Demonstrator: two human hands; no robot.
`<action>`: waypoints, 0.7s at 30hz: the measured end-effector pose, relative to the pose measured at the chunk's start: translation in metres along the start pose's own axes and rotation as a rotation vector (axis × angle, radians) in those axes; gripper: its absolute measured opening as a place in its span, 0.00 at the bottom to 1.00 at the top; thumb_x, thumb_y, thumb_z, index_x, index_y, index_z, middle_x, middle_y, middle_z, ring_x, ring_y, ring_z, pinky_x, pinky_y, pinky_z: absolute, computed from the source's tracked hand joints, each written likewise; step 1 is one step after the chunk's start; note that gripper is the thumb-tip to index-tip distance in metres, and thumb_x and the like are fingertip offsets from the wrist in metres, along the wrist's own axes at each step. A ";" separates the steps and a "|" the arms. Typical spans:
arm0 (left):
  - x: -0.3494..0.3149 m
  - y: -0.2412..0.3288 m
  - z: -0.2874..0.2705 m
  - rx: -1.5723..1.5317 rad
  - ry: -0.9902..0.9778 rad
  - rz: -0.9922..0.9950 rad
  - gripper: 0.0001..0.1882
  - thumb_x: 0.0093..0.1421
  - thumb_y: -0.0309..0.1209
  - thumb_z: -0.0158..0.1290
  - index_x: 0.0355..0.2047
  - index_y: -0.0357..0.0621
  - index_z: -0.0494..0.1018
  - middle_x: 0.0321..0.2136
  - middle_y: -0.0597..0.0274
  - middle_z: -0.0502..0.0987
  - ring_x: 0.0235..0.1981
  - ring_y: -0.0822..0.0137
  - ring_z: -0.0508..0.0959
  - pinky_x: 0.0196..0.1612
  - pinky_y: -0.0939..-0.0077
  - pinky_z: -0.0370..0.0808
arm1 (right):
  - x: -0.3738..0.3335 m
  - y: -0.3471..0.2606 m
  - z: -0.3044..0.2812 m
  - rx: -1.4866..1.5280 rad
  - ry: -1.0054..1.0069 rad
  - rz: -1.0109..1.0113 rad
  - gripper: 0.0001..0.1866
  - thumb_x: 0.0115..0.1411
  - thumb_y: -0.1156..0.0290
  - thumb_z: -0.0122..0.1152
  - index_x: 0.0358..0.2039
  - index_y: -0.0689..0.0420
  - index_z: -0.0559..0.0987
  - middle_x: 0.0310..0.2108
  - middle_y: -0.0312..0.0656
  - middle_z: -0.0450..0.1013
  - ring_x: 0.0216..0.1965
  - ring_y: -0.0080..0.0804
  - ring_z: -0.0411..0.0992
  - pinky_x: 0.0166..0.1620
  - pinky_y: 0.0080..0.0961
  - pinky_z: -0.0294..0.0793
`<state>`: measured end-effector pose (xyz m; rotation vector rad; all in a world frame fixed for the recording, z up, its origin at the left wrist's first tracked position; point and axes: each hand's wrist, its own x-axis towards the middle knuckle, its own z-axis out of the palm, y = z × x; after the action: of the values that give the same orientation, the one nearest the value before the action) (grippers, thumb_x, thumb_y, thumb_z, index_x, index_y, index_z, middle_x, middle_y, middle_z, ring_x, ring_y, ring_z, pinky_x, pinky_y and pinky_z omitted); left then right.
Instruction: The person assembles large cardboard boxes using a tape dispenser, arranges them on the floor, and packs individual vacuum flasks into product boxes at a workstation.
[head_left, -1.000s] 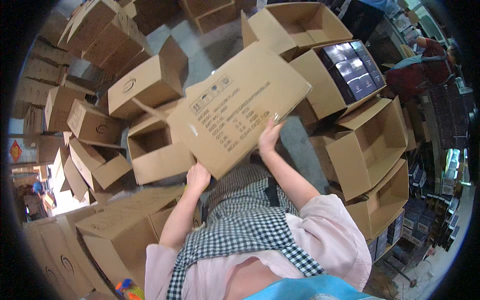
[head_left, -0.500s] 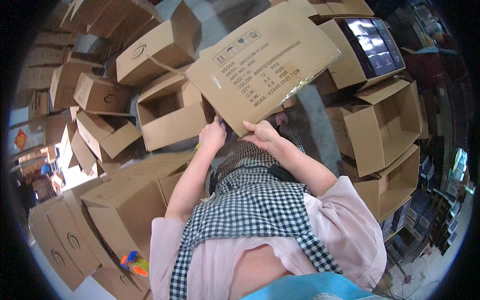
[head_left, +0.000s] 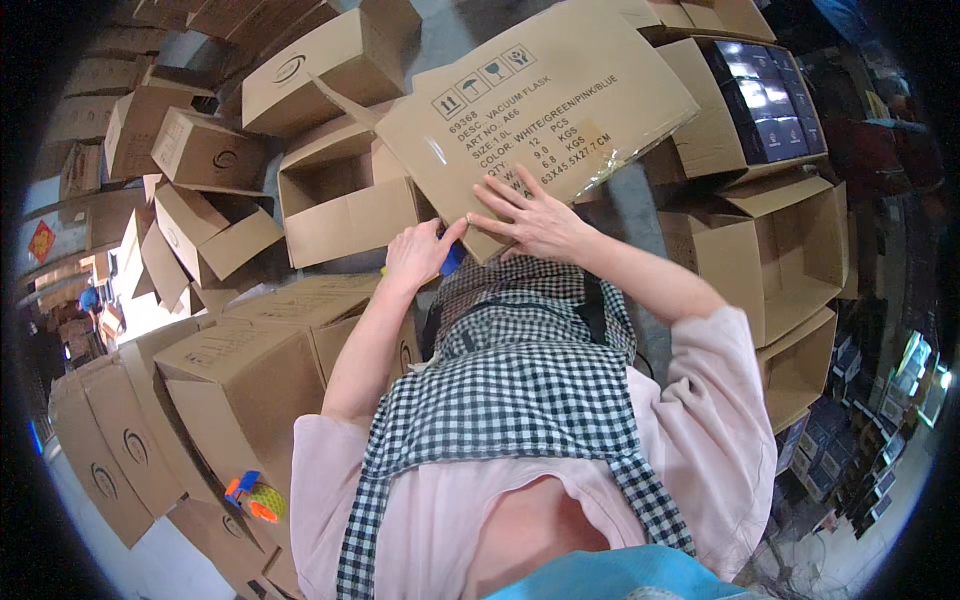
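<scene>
A large brown cardboard carton (head_left: 590, 90), printed with dark text and handling symbols, lies tilted ahead of me with clear tape shining along its right edge. My right hand (head_left: 535, 220) rests on its near end, fingers spread and holding nothing. At the carton's near left corner, my left hand (head_left: 418, 252) is curled round a blue object (head_left: 453, 260), mostly hidden by the hand; its kind does not show. The left thumb reaches toward the carton's edge.
Open empty cartons (head_left: 350, 225) stand ahead left, and more (head_left: 790, 250) are stacked at right. One carton (head_left: 700, 110) holds dark glossy boxes (head_left: 765, 100). Closed cartons (head_left: 240, 370) lie near my left arm, with an orange and blue tape dispenser (head_left: 258, 497) carrying a yellow-green roll.
My right hand has gone from gripping the carton's near edge to lying spread on its printed face. My left hand has shifted slightly at the corner, and more of the blue object shows.
</scene>
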<state>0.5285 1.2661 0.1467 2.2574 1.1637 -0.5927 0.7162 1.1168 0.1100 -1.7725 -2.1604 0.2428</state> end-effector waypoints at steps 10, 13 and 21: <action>0.015 -0.012 0.010 -0.029 -0.046 0.025 0.40 0.59 0.66 0.39 0.33 0.38 0.80 0.33 0.39 0.79 0.42 0.43 0.78 0.47 0.56 0.73 | -0.011 -0.041 0.086 -0.557 -0.043 -0.467 0.36 0.59 0.58 0.43 0.68 0.47 0.52 0.71 0.44 0.42 0.72 0.37 0.37 0.69 0.51 0.34; 0.014 -0.016 0.006 -0.057 -0.047 0.064 0.41 0.60 0.65 0.38 0.30 0.35 0.79 0.32 0.37 0.78 0.40 0.40 0.77 0.45 0.54 0.72 | -0.024 0.007 0.152 -1.004 0.268 -0.599 0.33 0.66 0.60 0.30 0.70 0.47 0.40 0.72 0.31 0.32 0.72 0.30 0.26 0.70 0.39 0.18; -0.002 -0.053 0.019 -0.132 -0.026 -0.013 0.36 0.61 0.62 0.40 0.37 0.39 0.80 0.35 0.42 0.79 0.43 0.45 0.78 0.47 0.56 0.72 | -0.185 0.129 0.094 -0.091 -0.270 0.757 0.10 0.56 0.69 0.52 0.39 0.54 0.76 0.31 0.49 0.77 0.34 0.51 0.75 0.35 0.43 0.74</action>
<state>0.4805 1.2788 0.1201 2.1262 1.1710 -0.5323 0.8315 0.9705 -0.0479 -2.6743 -1.5575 0.5932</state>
